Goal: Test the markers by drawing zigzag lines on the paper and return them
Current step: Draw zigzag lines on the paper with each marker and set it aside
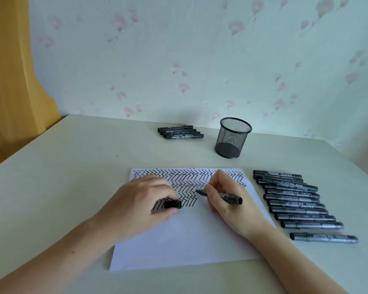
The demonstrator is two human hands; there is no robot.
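Note:
A white sheet of paper (185,240) lies in front of me, its upper half filled with black zigzag lines (185,177). My right hand (225,200) grips an uncapped black marker (227,196), tip pointing left and touching the paper just right of the lowest zigzags. My left hand (140,204) rests on the paper and pinches the marker's black cap (173,204). A row of several capped markers (295,204) lies to the right of the paper. A smaller group of capped markers (180,131) lies at the back of the table.
An empty black mesh pen cup (233,137) stands behind the paper, right of the back group. The beige table (62,177) meets a floral wall. A yellow curtain (11,71) hangs at the left.

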